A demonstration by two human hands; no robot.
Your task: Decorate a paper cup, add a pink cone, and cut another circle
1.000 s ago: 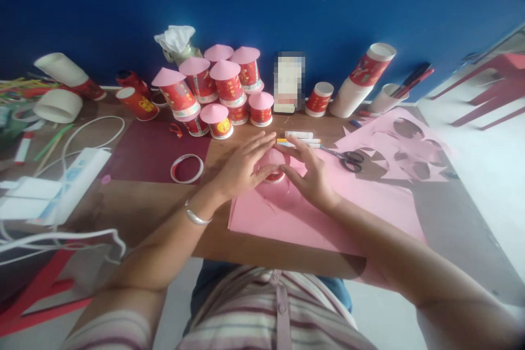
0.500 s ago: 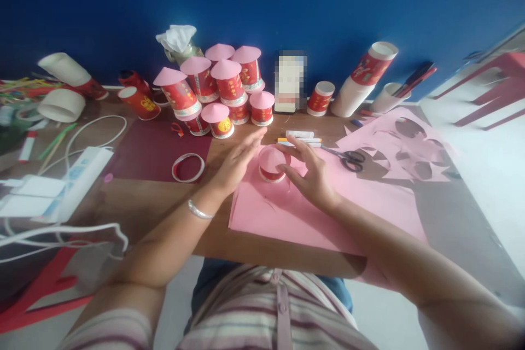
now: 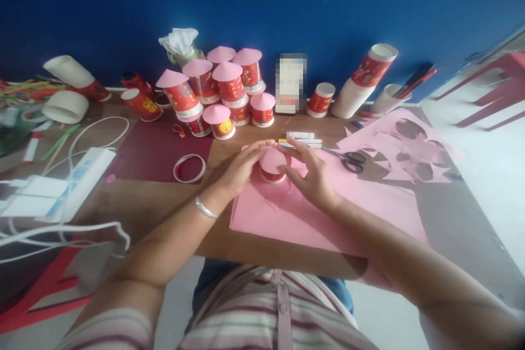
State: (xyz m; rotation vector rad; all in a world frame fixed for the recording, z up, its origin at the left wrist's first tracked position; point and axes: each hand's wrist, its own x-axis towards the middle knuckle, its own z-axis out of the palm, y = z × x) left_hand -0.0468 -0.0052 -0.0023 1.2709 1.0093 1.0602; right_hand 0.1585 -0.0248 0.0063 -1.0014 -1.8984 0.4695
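Note:
A small red paper cup [image 3: 273,176] with a pink paper cone [image 3: 274,159] on top stands on the pink paper sheets [image 3: 328,213] in front of me. My left hand [image 3: 241,167] is open, fingers stretched out along the cone's left and far side. On the right, my right hand [image 3: 309,175] is also open, its thumb at the cone's edge and its fingers reaching over the far side. Whether the fingertips press on the cone I cannot tell. Several finished red cups with pink cone tops [image 3: 227,79] stand grouped behind, some stacked.
Scissors [image 3: 350,161], a glue stick [image 3: 301,135] and cut pink scraps [image 3: 404,145] lie to the right. A white cup ring [image 3: 189,168] sits on a dark red sheet [image 3: 151,147]. A phone [image 3: 290,83] leans against the wall; a power strip [image 3: 82,183] with cables is at left.
My left hand has come down and closer to the cone, its fingers now bending over beside it. My right hand stays around the cone's right side.

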